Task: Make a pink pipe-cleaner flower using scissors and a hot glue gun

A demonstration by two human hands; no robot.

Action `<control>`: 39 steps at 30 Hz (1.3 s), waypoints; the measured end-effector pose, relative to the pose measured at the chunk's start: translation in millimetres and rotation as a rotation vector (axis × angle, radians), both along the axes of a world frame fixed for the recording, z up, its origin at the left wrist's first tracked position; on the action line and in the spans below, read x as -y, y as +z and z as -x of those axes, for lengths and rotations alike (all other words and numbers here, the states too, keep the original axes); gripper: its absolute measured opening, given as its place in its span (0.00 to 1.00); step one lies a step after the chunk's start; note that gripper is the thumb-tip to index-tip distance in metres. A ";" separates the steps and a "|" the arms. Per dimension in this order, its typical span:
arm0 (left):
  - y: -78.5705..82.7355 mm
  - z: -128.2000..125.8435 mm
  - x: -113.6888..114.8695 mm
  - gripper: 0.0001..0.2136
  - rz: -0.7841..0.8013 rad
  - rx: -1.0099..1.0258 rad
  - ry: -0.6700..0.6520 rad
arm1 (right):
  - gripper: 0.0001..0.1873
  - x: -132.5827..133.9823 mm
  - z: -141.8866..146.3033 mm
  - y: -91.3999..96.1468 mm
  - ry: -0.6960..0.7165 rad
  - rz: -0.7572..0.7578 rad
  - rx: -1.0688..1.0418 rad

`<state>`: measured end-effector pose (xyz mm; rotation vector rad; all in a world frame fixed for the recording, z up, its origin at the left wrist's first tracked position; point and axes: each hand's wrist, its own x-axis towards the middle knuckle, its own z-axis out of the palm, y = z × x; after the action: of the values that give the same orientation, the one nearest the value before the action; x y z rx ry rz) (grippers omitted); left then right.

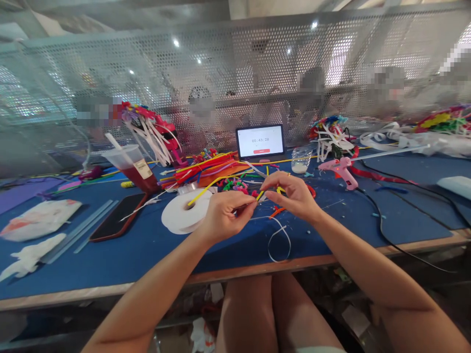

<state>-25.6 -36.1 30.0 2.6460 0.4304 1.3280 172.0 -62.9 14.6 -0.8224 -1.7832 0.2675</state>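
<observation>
Over the middle of the blue work table, my left hand and my right hand meet fingertip to fingertip. Both pinch a short yellow pipe cleaner, with a bit of thin white ribbon beside it. Which fingers press the ribbon is too small to tell. A loose loop of white ribbon lies below my hands. Left of my left hand is a white ribbon spool, a yellow pipe cleaner rising from its core. Behind my fingers sits a pile of small coloured pieces, partly hidden.
At the right is a pink glue gun with a black cord trailing over the table edge. A plastic cup of red drink and a phone are at the left. A tablet showing a timer stands against the perforated metal screen.
</observation>
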 end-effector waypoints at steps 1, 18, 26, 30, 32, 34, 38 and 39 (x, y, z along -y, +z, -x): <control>-0.8 0.0 -0.8 0.05 -0.026 0.002 0.007 | 0.07 -1.4 2.3 -1.5 0.021 0.000 -0.025; 7.8 4.1 1.0 0.08 0.471 0.051 -0.100 | 0.04 15.7 -7.4 4.5 -0.314 -1.196 0.796; 15.2 8.1 -8.3 0.11 0.716 -0.170 -0.203 | 0.03 10.8 -8.3 0.7 -0.364 -1.249 0.859; 25.1 4.2 -10.7 0.11 0.678 -0.352 -0.206 | 0.04 7.3 -10.4 1.7 -0.367 -1.230 0.895; 28.5 2.1 -11.3 0.09 0.621 -0.415 -0.172 | 0.03 5.7 -11.2 1.8 -0.357 -1.218 0.921; 29.7 0.9 -11.3 0.08 0.580 -0.435 -0.140 | 0.04 4.8 -11.7 1.3 -0.352 -1.209 0.933; 27.5 0.9 -8.4 0.07 0.581 -0.384 -0.097 | 0.06 4.8 -11.9 -0.4 -0.391 -1.211 0.917; 26.5 0.9 -7.1 0.07 0.597 -0.365 -0.089 | 0.06 5.1 -11.8 -0.6 -0.398 -1.215 0.902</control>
<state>-26.5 -29.0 56.5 2.3402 0.6270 0.5585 183.8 -68.0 14.0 -0.3385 -2.0144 -1.5218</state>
